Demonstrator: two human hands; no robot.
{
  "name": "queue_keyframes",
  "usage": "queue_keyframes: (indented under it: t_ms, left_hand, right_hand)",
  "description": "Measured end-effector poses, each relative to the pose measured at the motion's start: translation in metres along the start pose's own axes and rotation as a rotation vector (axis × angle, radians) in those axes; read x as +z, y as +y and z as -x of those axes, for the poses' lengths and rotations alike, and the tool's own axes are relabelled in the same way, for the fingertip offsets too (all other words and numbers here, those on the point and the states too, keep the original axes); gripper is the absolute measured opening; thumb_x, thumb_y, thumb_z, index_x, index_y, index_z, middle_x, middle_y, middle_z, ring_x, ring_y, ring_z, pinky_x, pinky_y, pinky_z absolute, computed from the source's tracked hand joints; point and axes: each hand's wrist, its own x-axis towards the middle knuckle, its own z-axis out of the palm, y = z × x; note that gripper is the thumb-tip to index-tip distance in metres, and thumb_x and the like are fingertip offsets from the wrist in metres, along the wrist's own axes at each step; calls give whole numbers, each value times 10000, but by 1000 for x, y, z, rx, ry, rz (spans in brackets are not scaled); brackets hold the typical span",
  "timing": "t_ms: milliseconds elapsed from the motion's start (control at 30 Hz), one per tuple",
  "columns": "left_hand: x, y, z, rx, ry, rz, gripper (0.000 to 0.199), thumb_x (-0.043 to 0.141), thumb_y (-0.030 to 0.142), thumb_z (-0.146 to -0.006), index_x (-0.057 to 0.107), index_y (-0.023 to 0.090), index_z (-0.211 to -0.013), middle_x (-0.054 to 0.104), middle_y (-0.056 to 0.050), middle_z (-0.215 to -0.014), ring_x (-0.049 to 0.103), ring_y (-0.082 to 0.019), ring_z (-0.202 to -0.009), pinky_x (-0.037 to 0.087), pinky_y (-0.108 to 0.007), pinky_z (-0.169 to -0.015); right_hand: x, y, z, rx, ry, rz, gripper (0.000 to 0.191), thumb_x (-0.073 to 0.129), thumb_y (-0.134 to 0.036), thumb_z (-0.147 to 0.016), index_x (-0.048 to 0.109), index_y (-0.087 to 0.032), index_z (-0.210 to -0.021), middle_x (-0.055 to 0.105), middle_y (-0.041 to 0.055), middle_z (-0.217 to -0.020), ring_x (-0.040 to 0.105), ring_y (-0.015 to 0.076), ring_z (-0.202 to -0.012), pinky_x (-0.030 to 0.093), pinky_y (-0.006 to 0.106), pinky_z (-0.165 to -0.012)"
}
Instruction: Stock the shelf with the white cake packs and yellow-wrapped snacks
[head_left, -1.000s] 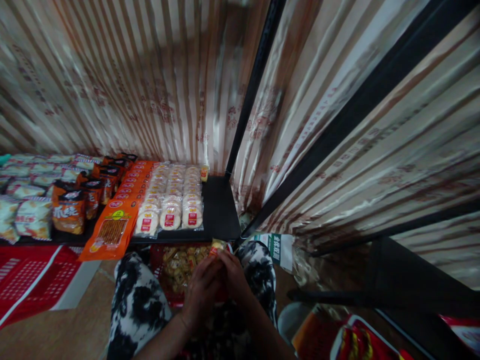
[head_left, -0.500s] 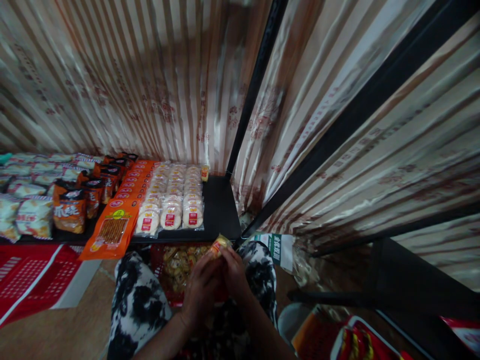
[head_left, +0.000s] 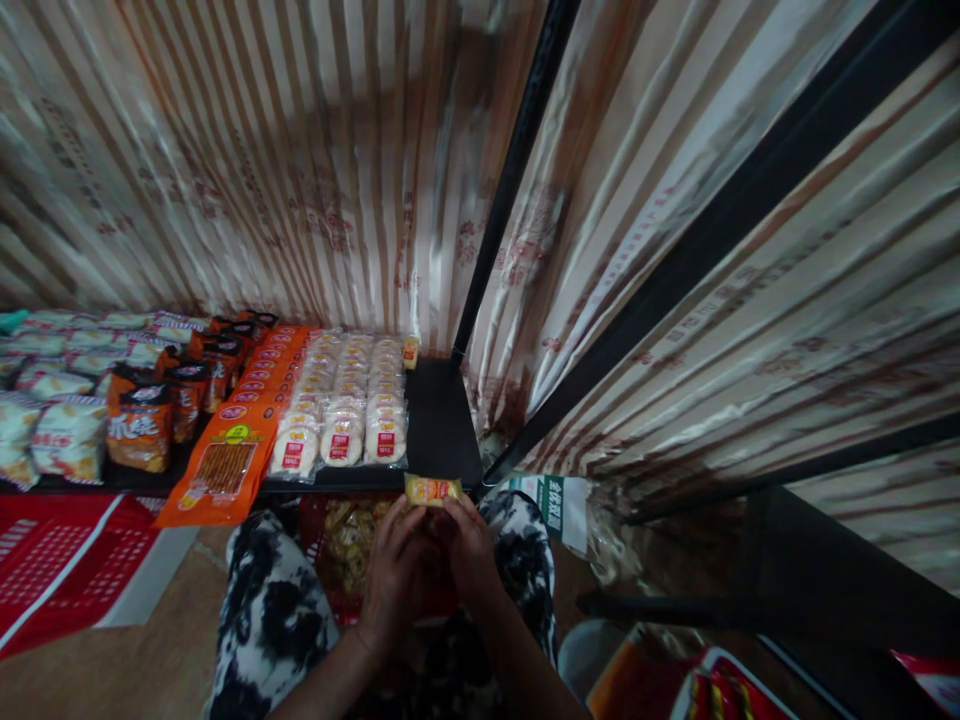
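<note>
Yellow packet [head_left: 433, 490] turned level | both hands [head_left: 391, 565] [head_left: 472, 550] pinching it | red basket [head_left: 313, 516] below: wrapped snacks [head_left: 346, 545] inside

The black shelf [head_left: 444, 420] carries, left to right: white printed packets [head_left: 69, 440], orange-and-black snack bags [head_left: 139, 432], overlapping orange packs [head_left: 226, 462], and three columns of clear-wrapped round crackers [head_left: 343, 438]. A small yellow packet [head_left: 411, 353] sits at the rear, beside the crackers.
</note>
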Motion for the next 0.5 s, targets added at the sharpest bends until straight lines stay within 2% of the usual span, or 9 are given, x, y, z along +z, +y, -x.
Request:
queue_keyframes:
  t_ms: [133, 300, 433, 500]
  left_hand:
    - [1, 1, -5, -76, -4, 46, 278, 404, 53, -827, 615, 206, -923, 579, -65, -1223, 357, -229, -1313, 467, -434, -977]
    - [6, -2, -12, -167, -47, 130, 282, 394, 73, -835, 610, 210, -953, 580, -74, -1208, 399, -223, -1296, 480, -427, -965]
    - [7, -5, -17, -239, -37, 162, 273, 381, 93, -856, 616, 202, -941, 574, -85, -1218, 427, -223, -1279, 481, -415, -965]
    - [7, -5, -20, -270, -40, 179, 280, 374, 103, -863, 619, 202, -958, 564, -84, -1233, 447, -217, -1263, 483, -404, -963]
  right_hand:
    - [-1, 0, -2, -18, 2, 8, 289, 720, -333, -653, 616, -225, -900, 706, 7, -841, 655, 182, -749, 512, 300, -717]
    - [1, 0, -2, -15, 23, 26, 477, 721, -342, -650, 557, -249, -1089, 693, 19, -967, 659, 203, -824, 518, 320, -727]
    - [-1, 4, -2, -34, -38, 101, 365, 672, -350, -698, 572, -235, -1030, 686, 38, -972, 656, 215, -855, 517, 340, -761]
    - [-4, 7, -3, -96, -36, 219, 333, 635, -361, -728, 578, -228, -1027, 683, 41, -961, 655, 212, -834, 522, 343, -742]
